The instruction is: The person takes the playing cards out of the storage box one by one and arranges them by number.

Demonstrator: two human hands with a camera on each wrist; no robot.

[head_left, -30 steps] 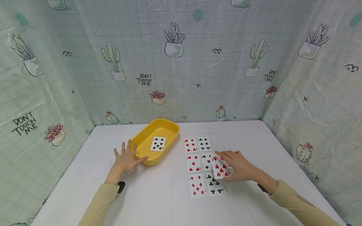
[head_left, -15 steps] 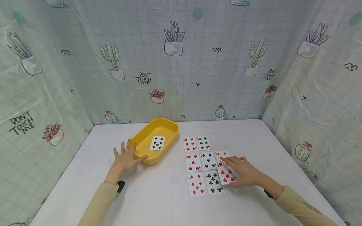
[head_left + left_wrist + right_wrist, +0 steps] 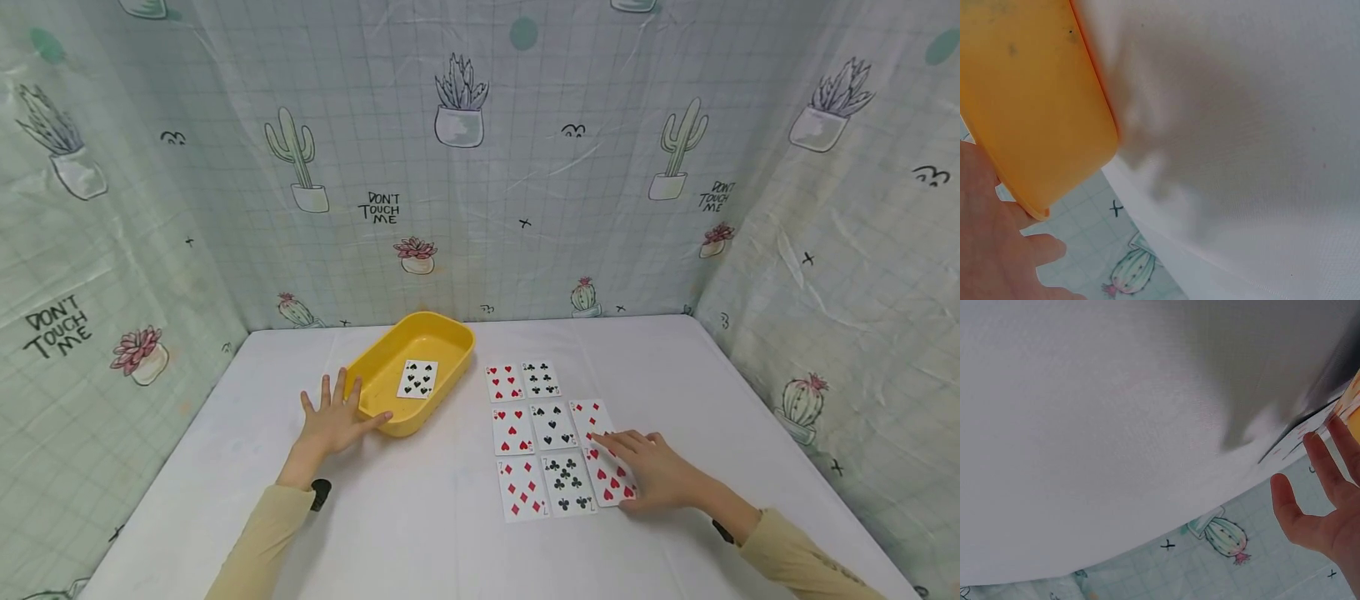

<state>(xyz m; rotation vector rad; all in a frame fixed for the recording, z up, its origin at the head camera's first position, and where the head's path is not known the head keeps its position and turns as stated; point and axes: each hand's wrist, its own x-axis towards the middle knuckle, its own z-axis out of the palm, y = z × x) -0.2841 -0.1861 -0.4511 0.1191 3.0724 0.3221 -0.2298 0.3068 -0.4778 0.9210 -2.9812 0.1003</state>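
Note:
My right hand [image 3: 660,473] holds a playing card of hearts [image 3: 613,483] by its edges, at the bottom right of a grid of face-up cards. The card lies low and nearly flat beside a clubs card [image 3: 568,485]. Just above it, my fingers partly cover a diamonds card [image 3: 588,414]. In the head view, my left hand [image 3: 330,427] has its fingers spread at the near left end of a yellow tray [image 3: 457,379], touching its rim. A spades card [image 3: 417,379] lies in that tray. The left wrist view shows the tray wall [image 3: 1041,112] against this hand.
The other cards in the grid are a diamonds card [image 3: 522,490], a spades card [image 3: 553,427], two hearts cards and another clubs card [image 3: 542,380]. All lie on a white table [image 3: 420,525]. Patterned cloth [image 3: 480,192] encloses the back and sides.
My right hand has moved right and toward me with the hearts card, lowering it into the bottom row. The diamonds card above has come into view. My left hand stays put.

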